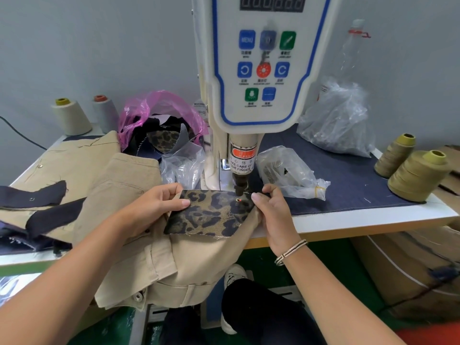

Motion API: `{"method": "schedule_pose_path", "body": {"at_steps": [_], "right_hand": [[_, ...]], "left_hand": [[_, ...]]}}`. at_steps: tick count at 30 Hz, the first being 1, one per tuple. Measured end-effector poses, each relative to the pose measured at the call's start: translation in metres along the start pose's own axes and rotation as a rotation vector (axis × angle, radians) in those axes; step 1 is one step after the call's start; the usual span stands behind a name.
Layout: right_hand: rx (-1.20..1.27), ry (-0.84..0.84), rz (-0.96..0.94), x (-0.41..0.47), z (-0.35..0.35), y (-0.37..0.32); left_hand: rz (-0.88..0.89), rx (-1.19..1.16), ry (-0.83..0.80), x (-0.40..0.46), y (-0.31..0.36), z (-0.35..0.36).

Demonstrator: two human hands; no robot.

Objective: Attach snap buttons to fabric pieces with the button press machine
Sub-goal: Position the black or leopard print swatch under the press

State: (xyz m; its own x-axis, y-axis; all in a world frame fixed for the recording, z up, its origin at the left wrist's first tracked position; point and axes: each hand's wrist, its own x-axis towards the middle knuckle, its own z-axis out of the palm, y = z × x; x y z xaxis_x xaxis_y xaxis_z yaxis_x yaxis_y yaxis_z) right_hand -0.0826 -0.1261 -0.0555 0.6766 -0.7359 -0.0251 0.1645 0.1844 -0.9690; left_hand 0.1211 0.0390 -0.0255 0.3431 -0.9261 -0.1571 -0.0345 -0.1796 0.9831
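Nearest the camera, a beige garment (pixel 159 265) drapes over the table (pixel 373 220) edge, and on it lies the leopard-print fabric piece (pixel 211 215). The left hand (pixel 151 207) pinches the piece's left edge, thumb on top and fingers curled beneath. The right hand (pixel 271 210) pinches the right corner, thumb and forefinger closed on the cloth just beside a small snap button (pixel 238 200) lit by a red dot. Directly above the button stands the press head (pixel 241 180) of the button press machine (pixel 263 70). Farther back sit plastic bags (pixel 338 120) and thread cones (pixel 418 175).
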Motion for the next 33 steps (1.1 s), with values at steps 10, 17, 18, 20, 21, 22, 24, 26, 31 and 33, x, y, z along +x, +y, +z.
{"method": "schedule_pose_path", "body": {"at_steps": [10,17,18,20,21,22,24,26,31,33], "right_hand": [[-0.035,-0.017,-0.15,-0.031,0.005,-0.004],[-0.205,-0.217,-0.222,-0.071,0.022,-0.011],[-0.274,-0.294,-0.236,-0.075,0.029,-0.013],[-0.468,-0.406,-0.291,-0.078,0.048,-0.014],[-0.563,-0.439,-0.322,-0.077,0.058,-0.014],[-0.649,-0.462,-0.352,-0.076,0.067,-0.014],[-0.779,-0.476,-0.43,-0.074,0.079,-0.014],[-0.778,-0.422,-0.518,-0.073,0.078,-0.016],[-0.592,0.159,-0.575,-0.051,0.012,-0.046],[-0.752,0.357,-0.512,-0.02,-0.026,-0.064]], "left_hand": [[0.015,0.131,-0.017,-0.003,0.003,0.003],[0.139,0.15,0.094,-0.01,0.008,-0.005],[0.183,0.148,0.154,-0.011,0.007,-0.008],[0.248,0.233,0.273,-0.012,0.005,-0.013],[0.267,0.329,0.332,-0.011,0.002,-0.014],[0.277,0.436,0.395,-0.01,-0.002,-0.015],[0.277,0.571,0.503,-0.008,-0.01,-0.015],[0.273,0.624,0.554,-0.005,-0.015,-0.013],[0.284,0.668,0.614,-0.003,-0.019,-0.005],[0.294,0.678,0.628,-0.004,-0.018,-0.003]]}}
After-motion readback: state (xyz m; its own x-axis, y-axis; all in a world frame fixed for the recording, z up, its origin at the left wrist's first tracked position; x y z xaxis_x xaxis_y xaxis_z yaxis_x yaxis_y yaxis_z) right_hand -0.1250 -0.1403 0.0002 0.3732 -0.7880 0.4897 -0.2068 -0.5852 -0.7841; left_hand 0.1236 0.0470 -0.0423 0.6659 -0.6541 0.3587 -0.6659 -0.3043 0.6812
